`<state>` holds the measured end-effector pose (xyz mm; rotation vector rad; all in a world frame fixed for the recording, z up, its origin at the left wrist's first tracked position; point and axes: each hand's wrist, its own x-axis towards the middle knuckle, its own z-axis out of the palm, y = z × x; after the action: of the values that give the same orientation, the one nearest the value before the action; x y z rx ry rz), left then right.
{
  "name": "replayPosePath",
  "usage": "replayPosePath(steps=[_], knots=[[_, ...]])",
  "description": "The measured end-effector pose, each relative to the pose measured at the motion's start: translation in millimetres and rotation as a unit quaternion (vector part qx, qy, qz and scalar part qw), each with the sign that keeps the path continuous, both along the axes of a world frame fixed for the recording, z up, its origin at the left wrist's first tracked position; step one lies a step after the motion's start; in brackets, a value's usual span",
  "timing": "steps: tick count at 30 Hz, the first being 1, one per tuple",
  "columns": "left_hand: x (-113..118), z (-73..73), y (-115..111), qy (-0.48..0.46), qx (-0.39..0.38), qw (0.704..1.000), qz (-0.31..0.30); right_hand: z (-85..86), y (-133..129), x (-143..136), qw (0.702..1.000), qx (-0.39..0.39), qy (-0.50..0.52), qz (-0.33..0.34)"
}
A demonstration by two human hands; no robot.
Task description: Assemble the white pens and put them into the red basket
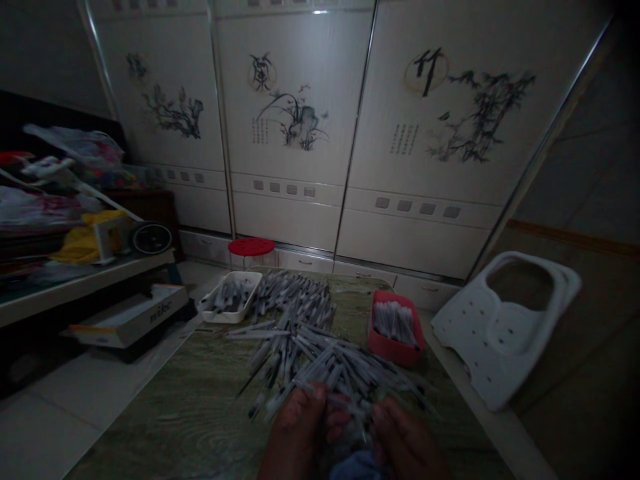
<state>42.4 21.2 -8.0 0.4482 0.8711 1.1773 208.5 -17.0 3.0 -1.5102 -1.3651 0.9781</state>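
Note:
My left hand point(300, 420) is at the near edge of the pile, thumb and fingers pinched on a slim, translucent pen point(344, 401). The pen's other end reaches my right hand point(406, 437), whose fingers are closed around it. The dim light blurs its details. Just beyond both hands spreads a loose heap of pens point(305, 333), pale barrels with some dark ends, lying in many directions. Something blue, perhaps cloth, shows below, between my wrists.
The heap lies on a wood-patterned table point(175, 407). At its far left stands a white tray point(206, 313) with small pen parts; at right, a red basket point(395, 350) holds upright pens. A red stool point(251, 247) and a white folded chair point(505, 360) stand beyond the table's edges.

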Motion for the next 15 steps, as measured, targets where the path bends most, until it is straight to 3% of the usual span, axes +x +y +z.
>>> replayPosePath(steps=[7,15], knots=[[-1.9,1.7,0.0,-0.013,-0.012,1.000,0.006,-0.4,0.9,1.2,0.997,0.059,-0.040,0.004],[-1.8,3.9,-1.1,-0.017,0.017,1.000,-0.005,-1.9,-1.0,-1.2,0.999,-0.012,0.041,0.014]])
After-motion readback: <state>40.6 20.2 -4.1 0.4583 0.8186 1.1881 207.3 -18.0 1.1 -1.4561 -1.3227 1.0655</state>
